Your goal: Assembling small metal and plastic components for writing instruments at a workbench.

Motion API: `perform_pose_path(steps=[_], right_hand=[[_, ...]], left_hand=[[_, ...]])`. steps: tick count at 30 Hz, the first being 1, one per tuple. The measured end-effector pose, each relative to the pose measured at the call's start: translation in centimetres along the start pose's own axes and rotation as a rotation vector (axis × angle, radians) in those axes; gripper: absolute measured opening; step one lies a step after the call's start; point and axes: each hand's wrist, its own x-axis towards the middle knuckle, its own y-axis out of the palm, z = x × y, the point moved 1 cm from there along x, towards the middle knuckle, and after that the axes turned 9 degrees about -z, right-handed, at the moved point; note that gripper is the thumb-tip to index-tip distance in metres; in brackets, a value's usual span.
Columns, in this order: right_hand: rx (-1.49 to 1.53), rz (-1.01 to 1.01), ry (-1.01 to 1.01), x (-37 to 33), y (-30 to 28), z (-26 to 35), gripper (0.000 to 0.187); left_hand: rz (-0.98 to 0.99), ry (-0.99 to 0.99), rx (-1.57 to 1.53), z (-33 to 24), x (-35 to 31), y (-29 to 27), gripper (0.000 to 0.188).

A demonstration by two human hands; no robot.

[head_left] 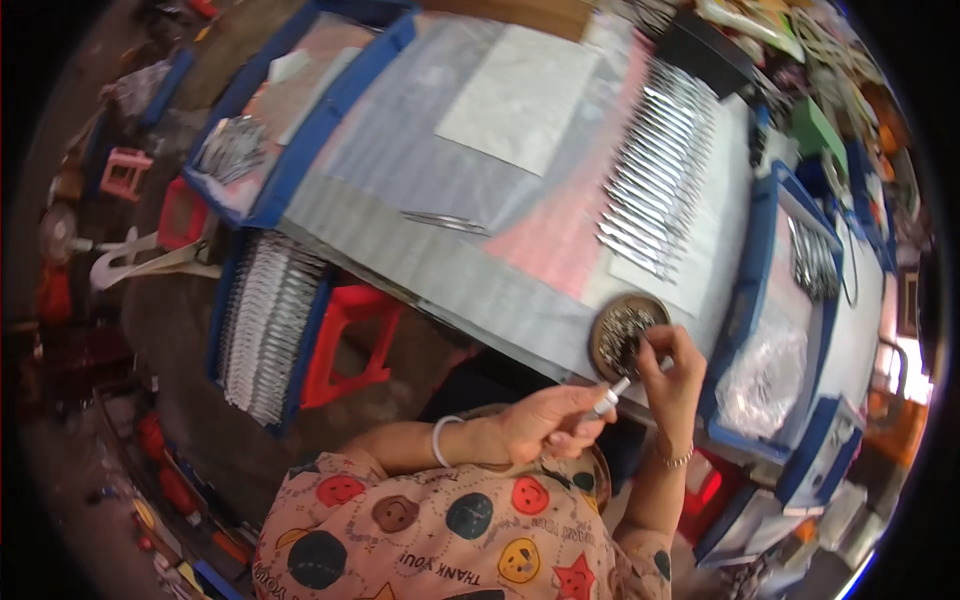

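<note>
My left hand [550, 425] is closed around a slim white-and-grey pen-shaped tool [607, 399], its white tip pointing up and right toward the bowl. My right hand [675, 368] is at the right rim of a round brown bowl [597, 345], thumb and forefinger pinched together. Whatever is between those fingertips is too small to make out. Many small metal pieces [628, 328] fill the bowl, which stands near the table's front edge. Beyond it lies a long row of shiny slender metal instruments [650, 170] on white sheets.
A pair of slim metal pieces [445, 220] lies on the grey-covered table [400, 255]. Blue trays [285, 180] with metal tools stand at left. Another blue tray [735, 330] at right holds tools and a clear plastic bag [765, 375]. A red stool [345, 340] stands below the left edge.
</note>
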Motion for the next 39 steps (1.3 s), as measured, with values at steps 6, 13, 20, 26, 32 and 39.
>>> perform_pose_path(steps=[6,13,20,26,32,39], right_hand=[[0.172,-0.015,0.069,-0.1,-0.1,-0.6,0.019],[0.249,-0.051,0.079,-1.0,-1.0,-1.9,0.018],[0.319,-0.031,0.081,-1.0,-1.8,-1.6,0.016],[0.42,-0.078,0.171,-1.4,-1.8,-1.3,0.015],[0.543,0.004,0.221,-3.1,-2.4,0.7,0.004],[0.467,0.072,0.039,-6.4,-1.5,2.3,0.007]], left_hand=[[-0.037,-0.037,0.028,-0.4,-0.1,0.4,0.033],[-0.034,-0.057,0.01,0.3,0.8,0.2,0.035],[-0.091,-0.043,0.021,0.6,1.1,0.2,0.036],[-0.073,-0.008,0.02,0.5,1.3,0.2,0.035],[-0.097,-0.036,-0.041,0.4,1.6,0.2,0.033],[-0.058,0.027,-0.029,0.6,1.9,-0.2,0.031]])
